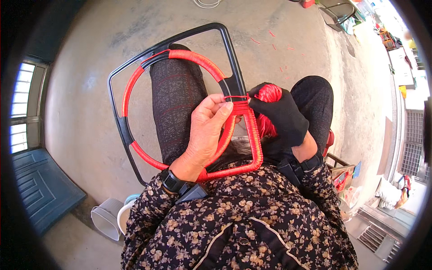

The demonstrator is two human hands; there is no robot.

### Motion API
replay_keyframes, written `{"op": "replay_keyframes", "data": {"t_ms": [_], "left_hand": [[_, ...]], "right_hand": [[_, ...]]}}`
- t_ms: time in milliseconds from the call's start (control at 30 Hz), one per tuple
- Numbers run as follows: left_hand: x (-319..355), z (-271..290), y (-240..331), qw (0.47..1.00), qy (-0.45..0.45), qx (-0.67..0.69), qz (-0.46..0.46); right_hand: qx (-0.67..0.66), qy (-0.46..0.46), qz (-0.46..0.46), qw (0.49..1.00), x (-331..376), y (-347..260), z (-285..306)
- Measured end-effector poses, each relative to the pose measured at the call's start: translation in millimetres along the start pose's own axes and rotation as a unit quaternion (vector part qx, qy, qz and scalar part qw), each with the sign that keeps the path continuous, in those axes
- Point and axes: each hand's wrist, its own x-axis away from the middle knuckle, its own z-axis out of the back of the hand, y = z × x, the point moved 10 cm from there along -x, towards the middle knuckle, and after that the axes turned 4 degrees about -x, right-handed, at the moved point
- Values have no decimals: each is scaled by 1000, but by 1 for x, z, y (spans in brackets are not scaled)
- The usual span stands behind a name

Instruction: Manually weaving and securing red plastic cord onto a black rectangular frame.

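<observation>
In the head view, the person is sitting with a black metal frame lying across the lap, a rounded square outline with a ring inside it. Red cord wrapping is covering much of the ring and the lower right corner of the outline, while the upper and left bars are showing bare black.

The left hand, bare, is lying over the ring's right side, its fingers bent and pressing together against the wrapped bar where ring and outline meet; the thumb is tucking under, so whether it is pinching the cord cannot be told. A black wrist strap with a small device is sitting at that wrist.

The right hand, in a black glove, is closing around a bundle of red cord, holding it just beside the frame's right bar, with the cord running to the wrapped joint and touching it. A similar strap is sitting at the right wrist.

The person is wearing a dark floral top and dark trousers. On the concrete floor, red cord scraps are lying beyond the knees, and a grey plastic tub is tipping on its side at lower left, beside a blue doormat.
</observation>
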Motion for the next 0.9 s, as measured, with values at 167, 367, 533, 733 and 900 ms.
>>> {"op": "replay_keyframes", "data": {"t_ms": [167,367,533,733,900], "left_hand": [[0,3,-1,1000,12,-3,1],[4,4,2,998,51,-22,31],[3,1,1,999,12,-44,12],[2,0,0,998,19,-57,30],[2,-2,5,997,6,-74,10]], "right_hand": [[147,9,152,977,4,-22,2],[210,-21,151,966,13,-30,-7],[10,32,70,997,4,-14,13],[123,-3,179,976,14,-40,-14],[116,-21,119,986,13,-40,-22]]}}
